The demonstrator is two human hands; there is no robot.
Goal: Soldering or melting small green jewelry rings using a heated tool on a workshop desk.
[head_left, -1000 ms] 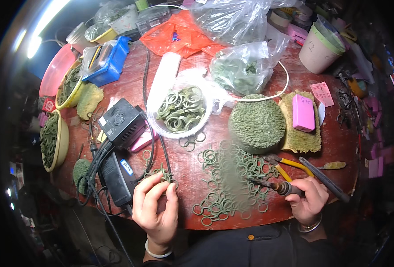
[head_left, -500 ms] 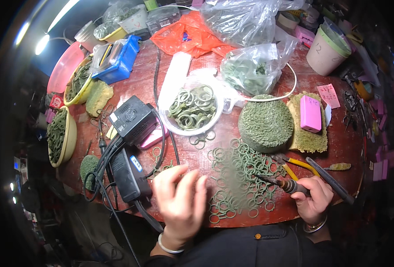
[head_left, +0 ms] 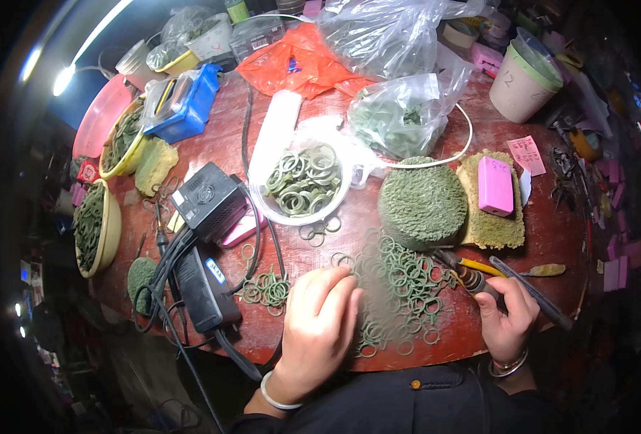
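Observation:
Many thin green rings (head_left: 411,271) lie in a loose heap on the red table before me. My left hand (head_left: 319,315) is at the heap's left edge, its fingers curled and drawn together, with the fingertips among the rings. Whether a ring is between them is hidden. To the right of the heap, my right hand (head_left: 508,311) grips a pen-shaped tool (head_left: 473,278) like a soldering iron, with a dark, thick handle. Its tip is hard to make out now. Yellow-handled pliers (head_left: 479,266) and a dark file-like bar (head_left: 530,293) lie just beyond this hand.
A smaller ring cluster (head_left: 268,289) lies beside a black box with cables (head_left: 208,202) and its adapter (head_left: 206,286). Behind stand a clear tub of thicker rings (head_left: 262,195), a round green rough block (head_left: 423,202) and a pink block (head_left: 495,186) on a sponge (head_left: 472,235).
My left hand has moved right and come down to the rings, its fingers drawing together. The tool in my right hand has turned, its tip no longer pointing left over the heap.

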